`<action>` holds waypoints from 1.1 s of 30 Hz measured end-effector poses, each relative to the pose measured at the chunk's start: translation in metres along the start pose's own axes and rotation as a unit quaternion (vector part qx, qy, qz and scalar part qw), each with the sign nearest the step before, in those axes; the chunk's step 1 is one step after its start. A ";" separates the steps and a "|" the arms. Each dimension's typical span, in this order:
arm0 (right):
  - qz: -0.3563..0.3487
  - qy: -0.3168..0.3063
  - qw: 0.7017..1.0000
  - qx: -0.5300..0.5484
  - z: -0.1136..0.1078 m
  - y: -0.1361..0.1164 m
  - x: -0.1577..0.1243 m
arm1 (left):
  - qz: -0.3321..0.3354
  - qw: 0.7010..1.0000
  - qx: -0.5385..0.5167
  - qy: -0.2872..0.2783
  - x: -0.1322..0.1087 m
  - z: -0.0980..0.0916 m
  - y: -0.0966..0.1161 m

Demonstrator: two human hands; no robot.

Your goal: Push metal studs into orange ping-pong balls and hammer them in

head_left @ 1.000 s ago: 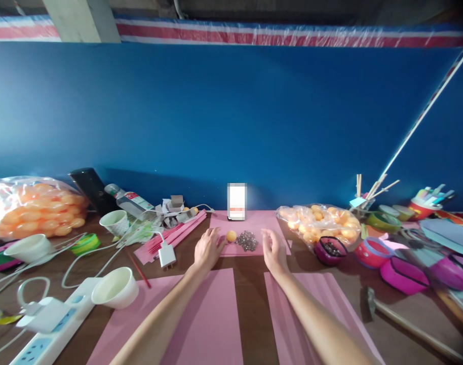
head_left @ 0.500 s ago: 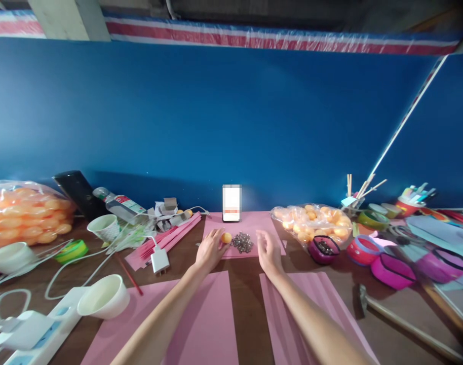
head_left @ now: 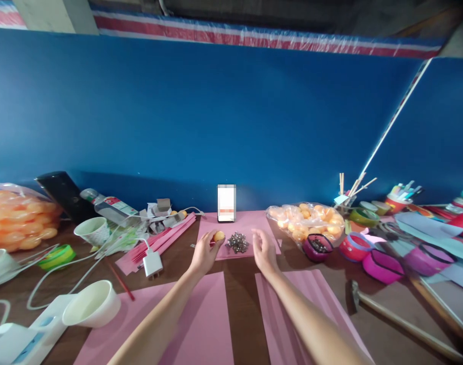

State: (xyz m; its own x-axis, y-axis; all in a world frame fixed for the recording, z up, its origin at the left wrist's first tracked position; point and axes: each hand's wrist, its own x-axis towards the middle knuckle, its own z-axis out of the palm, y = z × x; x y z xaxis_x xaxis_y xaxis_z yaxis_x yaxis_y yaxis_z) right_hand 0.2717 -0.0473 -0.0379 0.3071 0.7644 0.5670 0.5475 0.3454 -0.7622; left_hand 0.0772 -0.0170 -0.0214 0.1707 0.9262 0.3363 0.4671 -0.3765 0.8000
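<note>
My left hand pinches a small orange ball, like a table tennis ball, between thumb and fingers just above a pink sheet. Right of the ball, a heap of small shiny metal pieces lies on that sheet; they are too small to name exactly. On the heap's right side, my right hand is held with fingers apart and nothing visible in it. A phone with a blurred screen stands upright behind the heap, against the blue wall.
Bags of orange balls lie at right and far left. A purple bowl holds small dark metal pieces. A hammer rests at right. A white cup, power strip and cables crowd the left. Pink sheets lie in front.
The view has turned slightly right, so everything sits further left. The ball has moved a little away from the heap and is now tucked between my left thumb and fingers.
</note>
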 end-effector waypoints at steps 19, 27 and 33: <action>0.237 0.071 0.909 0.335 -0.013 -0.023 0.042 | -0.077 0.991 -0.087 0.062 -0.021 0.010 0.012; 0.166 0.001 0.961 0.220 -0.006 -0.022 0.041 | -0.041 0.993 -0.103 0.025 -0.023 0.011 0.008; 0.080 -0.049 0.994 0.055 0.003 -0.010 0.014 | -0.022 0.998 -0.057 0.023 -0.025 0.011 0.007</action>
State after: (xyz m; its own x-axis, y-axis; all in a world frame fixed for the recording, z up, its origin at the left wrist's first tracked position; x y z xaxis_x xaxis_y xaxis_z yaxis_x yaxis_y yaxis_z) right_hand 0.2678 -0.0385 -0.0232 0.3033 0.8619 0.4065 0.4075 0.2683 -0.8729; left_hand 0.0862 -0.0423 -0.0294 0.1111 0.9409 0.3201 0.3703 -0.3381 0.8652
